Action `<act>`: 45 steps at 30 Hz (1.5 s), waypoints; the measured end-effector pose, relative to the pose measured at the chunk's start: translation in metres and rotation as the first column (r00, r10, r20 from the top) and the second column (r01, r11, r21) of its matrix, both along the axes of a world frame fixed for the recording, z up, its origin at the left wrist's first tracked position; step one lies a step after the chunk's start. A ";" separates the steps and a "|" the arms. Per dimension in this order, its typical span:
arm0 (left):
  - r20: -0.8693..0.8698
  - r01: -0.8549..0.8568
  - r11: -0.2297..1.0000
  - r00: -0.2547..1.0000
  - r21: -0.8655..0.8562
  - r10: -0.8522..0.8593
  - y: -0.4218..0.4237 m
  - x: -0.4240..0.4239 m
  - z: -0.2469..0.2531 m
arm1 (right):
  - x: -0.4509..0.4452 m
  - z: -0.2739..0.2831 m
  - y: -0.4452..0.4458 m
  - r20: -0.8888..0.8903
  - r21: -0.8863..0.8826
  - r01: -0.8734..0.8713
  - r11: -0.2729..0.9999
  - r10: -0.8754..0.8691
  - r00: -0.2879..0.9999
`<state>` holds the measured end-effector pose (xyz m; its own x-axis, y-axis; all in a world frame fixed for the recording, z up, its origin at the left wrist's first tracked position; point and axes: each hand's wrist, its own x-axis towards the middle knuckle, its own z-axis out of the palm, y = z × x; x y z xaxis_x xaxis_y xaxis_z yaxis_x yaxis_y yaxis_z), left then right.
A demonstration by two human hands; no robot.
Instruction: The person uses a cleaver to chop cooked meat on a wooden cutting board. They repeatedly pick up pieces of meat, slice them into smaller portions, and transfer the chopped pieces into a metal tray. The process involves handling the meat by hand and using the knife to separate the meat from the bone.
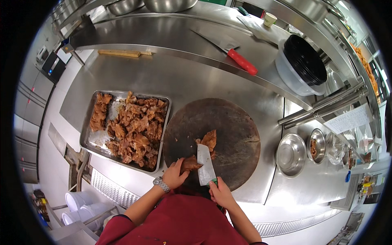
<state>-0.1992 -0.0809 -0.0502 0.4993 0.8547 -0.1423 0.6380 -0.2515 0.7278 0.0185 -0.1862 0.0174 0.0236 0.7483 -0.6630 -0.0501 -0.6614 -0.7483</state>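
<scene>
My right hand (221,193) grips the green handle of a cleaver (205,163), whose broad blade lies over a round, dark chopping block (235,137). Beside the blade's left edge, my left hand (175,176) holds a piece of browned cooked meat (190,164) against the block. Another browned piece (209,140) rests just beyond the blade, partly hidden by it, with small crumbs around. To the left, a metal tray (122,163) holds a large heap of browned meat pieces (137,122) and a separate stack (100,111) at its left side.
A raised steel shelf (171,33) crosses behind the block and bears a red-handled knife (242,62) and a clear tub (286,70) with stacked black bowls (306,59). Wooden sticks (119,53) lie below it. Metal bowls (291,155) stand right, past a counter seam.
</scene>
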 end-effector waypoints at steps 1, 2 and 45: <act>-0.002 -0.021 0.999 1.000 -0.046 0.021 -0.002 0.000 -0.002 | -0.001 -0.002 0.001 -0.013 -0.002 -0.003 1.000 0.003 1.000; -0.003 -0.042 0.995 0.999 -0.092 0.042 -0.004 0.000 -0.004 | -0.002 -0.002 0.004 -0.025 -0.004 -0.006 1.000 0.006 1.000; -0.218 -0.062 0.997 0.975 -0.045 0.051 -0.001 0.007 0.004 | -0.045 -0.043 0.051 0.795 0.034 -0.554 0.832 0.314 0.519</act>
